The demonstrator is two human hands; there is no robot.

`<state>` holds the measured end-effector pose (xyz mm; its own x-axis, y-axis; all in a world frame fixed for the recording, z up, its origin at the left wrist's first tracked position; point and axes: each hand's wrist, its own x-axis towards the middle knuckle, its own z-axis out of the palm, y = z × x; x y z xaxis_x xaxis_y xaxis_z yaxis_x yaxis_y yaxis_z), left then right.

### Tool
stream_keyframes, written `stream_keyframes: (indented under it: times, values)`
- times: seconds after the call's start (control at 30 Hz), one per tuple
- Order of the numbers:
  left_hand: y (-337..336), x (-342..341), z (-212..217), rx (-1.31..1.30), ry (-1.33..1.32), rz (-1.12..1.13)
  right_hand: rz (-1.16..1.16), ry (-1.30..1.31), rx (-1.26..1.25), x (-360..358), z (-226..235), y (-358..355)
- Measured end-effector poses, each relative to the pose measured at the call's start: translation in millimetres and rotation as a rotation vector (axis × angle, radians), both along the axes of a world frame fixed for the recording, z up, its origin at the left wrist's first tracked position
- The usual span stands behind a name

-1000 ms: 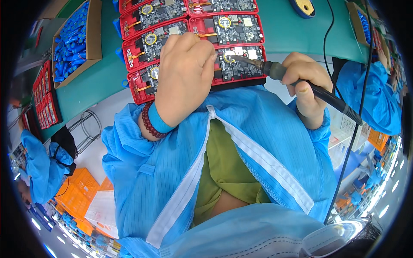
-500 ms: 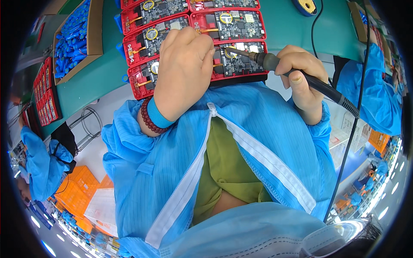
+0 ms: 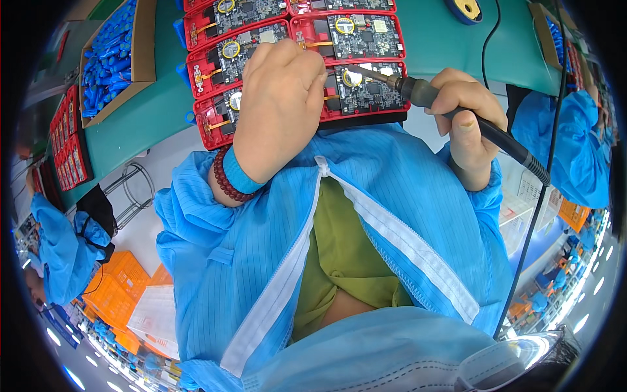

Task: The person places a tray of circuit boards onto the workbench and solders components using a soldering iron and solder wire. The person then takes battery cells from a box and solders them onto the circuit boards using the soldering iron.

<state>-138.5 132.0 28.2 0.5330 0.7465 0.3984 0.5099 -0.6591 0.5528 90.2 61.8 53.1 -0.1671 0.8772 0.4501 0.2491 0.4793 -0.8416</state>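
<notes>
Rows of red plastic cases (image 3: 399, 117) lie before me, each with a dark circuit board (image 3: 375, 95) inside. A round coin cell (image 3: 353, 78) shows on the nearest right-hand board. My right hand (image 3: 469, 121) is closed around the black handle of a soldering iron (image 3: 415, 92). Its metal tip points left over that board beside the coin cell; whether it touches cannot be told. My left hand (image 3: 279, 111) is closed over the neighbouring boards, knuckles up. Its fingertips are hidden, so anything pinched there cannot be made out.
A cardboard box (image 3: 145, 49) of blue-wrapped cylinders stands on the green tabletop (image 3: 431, 39) at left, near more red cases (image 3: 68, 147). A round holder with a yellow pad (image 3: 466, 8) sits at far right. The black cable (image 3: 532, 228) hangs down the right. Other people in blue work on both sides.
My right hand and the soldering iron have shifted slightly right, and the tip now lies a little farther from me. My left hand has stayed almost still.
</notes>
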Motion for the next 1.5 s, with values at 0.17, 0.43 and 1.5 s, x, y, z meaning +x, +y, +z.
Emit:
stream_keyframes:
  times: [0.17,0.43,1.5]
  values:
    - [0,0,0,0.006,0.012,0.004,0.004,0.009,0.024,1,0,1]
    - [0,0,-1,0.049,0.040,0.011,-0.010,-0.039,-0.003,-2,-1,1]
    - [-2,1,-2,0.110,0.105,0.028,-0.132,0.055,0.261,6,-20,28]
